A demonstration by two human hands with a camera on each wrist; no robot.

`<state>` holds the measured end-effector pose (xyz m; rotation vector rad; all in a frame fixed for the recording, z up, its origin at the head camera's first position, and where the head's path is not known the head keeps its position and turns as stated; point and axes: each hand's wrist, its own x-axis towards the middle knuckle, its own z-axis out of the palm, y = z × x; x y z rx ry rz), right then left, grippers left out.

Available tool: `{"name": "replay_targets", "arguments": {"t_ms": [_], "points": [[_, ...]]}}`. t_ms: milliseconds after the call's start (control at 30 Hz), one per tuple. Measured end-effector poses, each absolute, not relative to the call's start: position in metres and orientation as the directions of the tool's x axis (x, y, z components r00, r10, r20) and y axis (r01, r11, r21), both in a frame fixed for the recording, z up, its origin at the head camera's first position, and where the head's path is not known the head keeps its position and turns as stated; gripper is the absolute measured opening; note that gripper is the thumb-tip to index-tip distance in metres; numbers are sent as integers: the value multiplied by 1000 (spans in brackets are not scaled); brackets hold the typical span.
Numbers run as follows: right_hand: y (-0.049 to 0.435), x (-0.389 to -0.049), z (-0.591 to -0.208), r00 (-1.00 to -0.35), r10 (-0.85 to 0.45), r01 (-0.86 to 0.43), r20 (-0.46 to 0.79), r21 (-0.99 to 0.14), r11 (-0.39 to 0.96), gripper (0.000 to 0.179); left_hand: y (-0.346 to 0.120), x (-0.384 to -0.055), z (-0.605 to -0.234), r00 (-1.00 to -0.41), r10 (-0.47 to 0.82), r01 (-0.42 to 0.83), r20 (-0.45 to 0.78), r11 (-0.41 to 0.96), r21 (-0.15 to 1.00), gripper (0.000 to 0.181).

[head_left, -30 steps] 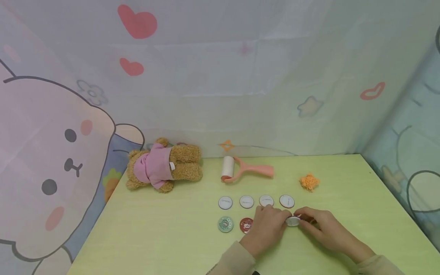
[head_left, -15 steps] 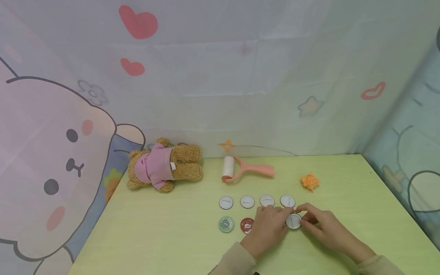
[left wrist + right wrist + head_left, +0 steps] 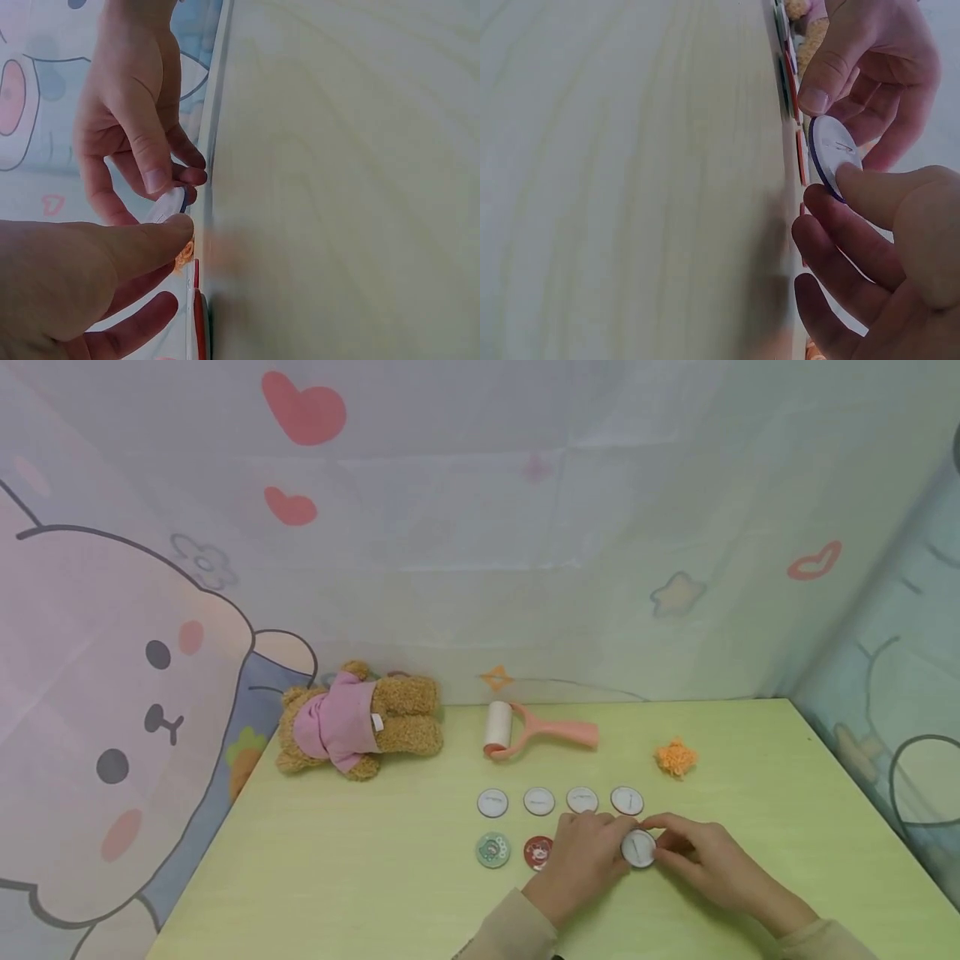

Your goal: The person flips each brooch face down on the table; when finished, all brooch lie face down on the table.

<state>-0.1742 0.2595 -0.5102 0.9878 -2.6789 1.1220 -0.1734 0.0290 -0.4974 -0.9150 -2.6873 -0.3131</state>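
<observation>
White-backed, one badge (image 3: 638,850) is pinched by left-hand fingers (image 3: 139,327) and right-hand fingers (image 3: 841,224); four white badges (image 3: 539,802) lie beyond, two patterned badges (image 3: 492,850) leftward, on yellow-green counter (image 3: 337,860), printed cloth (image 3: 450,527) behind.

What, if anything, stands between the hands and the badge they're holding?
Nothing visible: the left hand and right hand both grip the held badge directly. The far row's rightmost badge lies beyond it, not in between.

No text, label, brand or number can be read here.
</observation>
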Motion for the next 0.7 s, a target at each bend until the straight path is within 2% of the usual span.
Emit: {"name": "replay_targets", "arguments": {"t_ms": [133,300,567,700], "points": [[260,-173,-509,-796,-541,-569,271,-639,517,45,29,-172,-497,-768,558,613,315,783,106,34],[260,-174,-511,-779,-552,-597,297,-622,507,48,32,-172,-497,-803,547,577,235,812,82,30],[261,-176,-519,-702,-580,-708,414,-500,499,40,35,-173,-498,-816,548,566,184,822,62,25],[261,-177,-519,-704,-583,-705,406,-494,508,37,37,-173,-498,-817,551,567,173,822,60,24]]}}
